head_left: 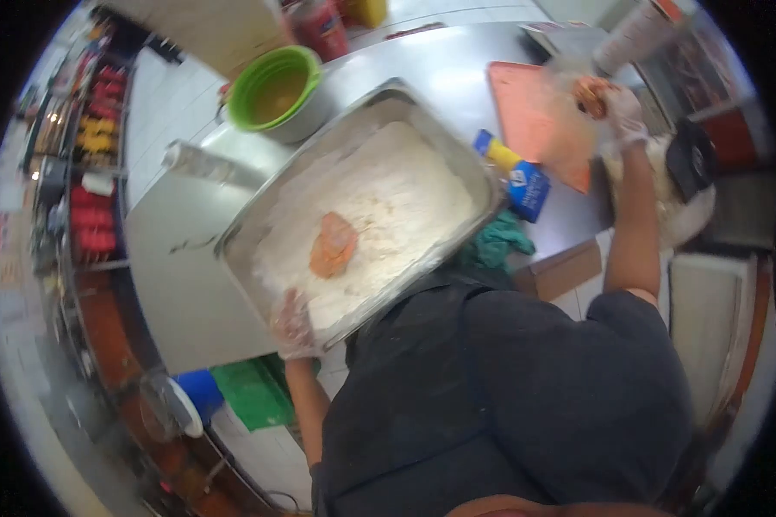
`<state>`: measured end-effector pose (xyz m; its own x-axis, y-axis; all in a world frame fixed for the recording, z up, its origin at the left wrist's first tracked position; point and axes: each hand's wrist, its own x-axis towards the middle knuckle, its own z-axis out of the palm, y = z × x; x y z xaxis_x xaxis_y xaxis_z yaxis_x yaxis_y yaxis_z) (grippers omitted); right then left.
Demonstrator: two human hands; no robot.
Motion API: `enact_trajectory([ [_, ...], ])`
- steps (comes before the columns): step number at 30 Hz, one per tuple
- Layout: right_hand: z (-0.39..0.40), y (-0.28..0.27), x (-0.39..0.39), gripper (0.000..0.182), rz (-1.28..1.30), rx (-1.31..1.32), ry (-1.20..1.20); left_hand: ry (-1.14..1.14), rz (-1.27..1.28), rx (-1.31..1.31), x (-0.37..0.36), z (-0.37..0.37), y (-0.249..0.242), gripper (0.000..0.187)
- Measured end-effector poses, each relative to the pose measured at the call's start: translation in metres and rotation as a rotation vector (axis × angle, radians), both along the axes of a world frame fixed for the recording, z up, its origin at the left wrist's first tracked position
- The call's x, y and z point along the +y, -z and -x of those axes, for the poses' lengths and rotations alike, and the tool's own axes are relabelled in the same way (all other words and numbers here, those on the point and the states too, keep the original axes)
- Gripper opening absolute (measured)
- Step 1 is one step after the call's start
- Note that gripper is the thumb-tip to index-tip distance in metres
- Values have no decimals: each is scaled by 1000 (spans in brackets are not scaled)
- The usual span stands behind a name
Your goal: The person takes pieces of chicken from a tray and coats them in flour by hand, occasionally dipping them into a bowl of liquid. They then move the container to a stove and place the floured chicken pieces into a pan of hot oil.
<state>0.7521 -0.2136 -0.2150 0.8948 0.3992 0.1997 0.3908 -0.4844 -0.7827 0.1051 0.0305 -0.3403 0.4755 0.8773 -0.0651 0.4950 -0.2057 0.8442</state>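
Observation:
A metal tray (478,209) of white flour (405,198) lies tilted across my view. One piece of raw meat (334,246), orange-pink, rests on the flour toward the left. My left hand (295,329), in a clear glove dusted white, is at the tray's near left corner with its fingers stretched over the flour. Out to the right, my right hand (627,118), also gloved, grips another piece of meat (590,96). It is above a clear plastic bag (571,129) beside an orange cutting board (517,95).
A green bowl (243,96) of brownish liquid sits at the tray's far left. A blue and yellow box (526,188) and a teal cloth (497,243) lie right of the tray. A clear container (203,164) is on the steel table (177,284).

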Motion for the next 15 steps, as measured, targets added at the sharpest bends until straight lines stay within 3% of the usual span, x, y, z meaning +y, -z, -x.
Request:
enact_trajectory([
  [1, 7, -14, 3, 19, -83, 45, 4, -57, 157, -107, 1, -2, 3, 32],
  [3, 9, -35, 1, 18, -172, 80, 22, 72, -475, 279, 2, -13, -17, 32],
  [4, 8, -42, 0, 19, -264, 127, -95, 87, -477, 273, 2, -14, -14, 32],
  [6, 17, -52, 12, 19, -360, 176, -216, -56, -221, 104, 0, -15, -10, 31],
  [8, 42, -60, 29, 22, -751, 472, -490, -78, -134, 53, -4, -21, -13, 31],
  [10, 74, -57, 42, 24, -866, 714, -406, -92, -42, 0, -6, -29, -14, 32],
  [12, 117, -62, 59, 25, -745, 735, -489, -128, 136, -134, -6, -36, -15, 33],
  [13, 128, -53, 71, 25, -720, 786, -653, -119, 137, -130, -5, -41, -19, 33],
  [15, 165, -38, 99, 27, -642, 911, -876, -167, 398, -166, -1, -62, -35, 33],
])
